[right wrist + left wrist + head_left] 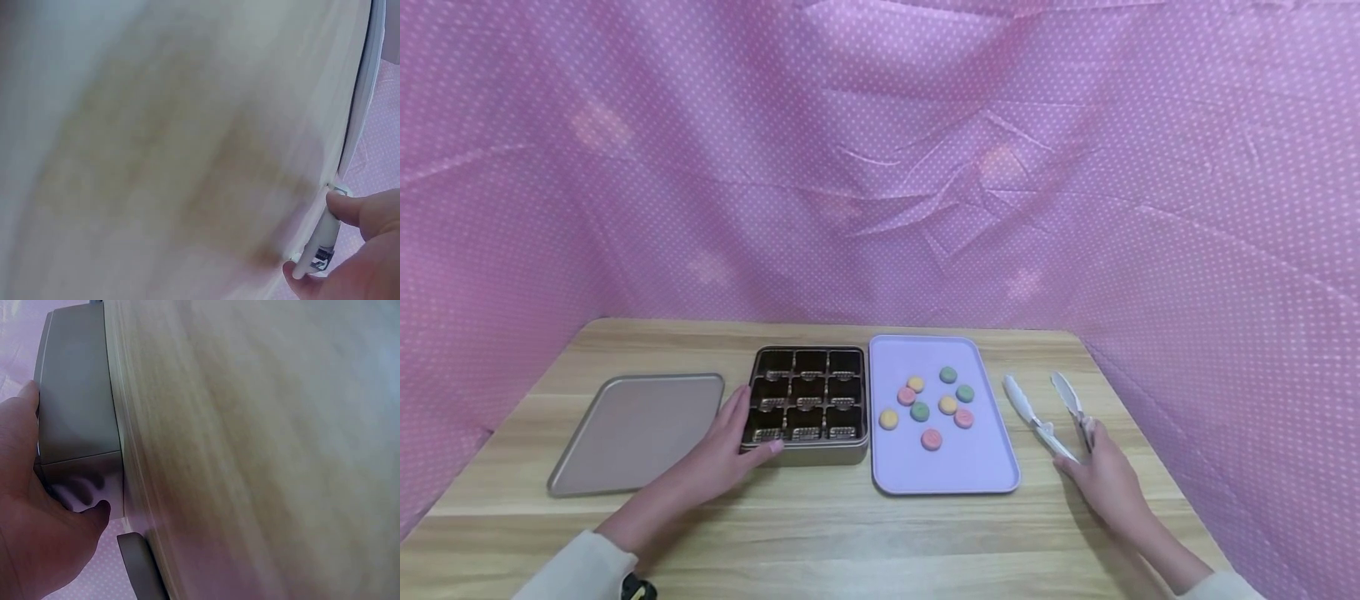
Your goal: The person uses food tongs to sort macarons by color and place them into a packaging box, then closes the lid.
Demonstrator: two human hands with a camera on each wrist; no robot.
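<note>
My left hand [726, 440] grips the near left corner of a bronze-coloured tin box [831, 454], thumb at the front rim and fingers along the left side. Inside the box is a dark plastic insert with several square compartments, nothing in them. The left wrist view shows the hand wrapped around the corner of the tin [78, 381]. My right hand [1105, 471] holds a pair of tongs [1022, 404] by the handles, low over the table at the right. Their two arms are spread and nothing is between the tips. In the right wrist view, thumb and fingers hold the pale tongs handle [324, 237].
A lilac tray [940, 477] stands just right of the tin, bearing several small round pieces in yellow, pink [931, 439] and green. A flat metallic lid [640, 433] lies at the left of the wooden table [850, 533]. Pink dotted cloth [880, 167] hangs around.
</note>
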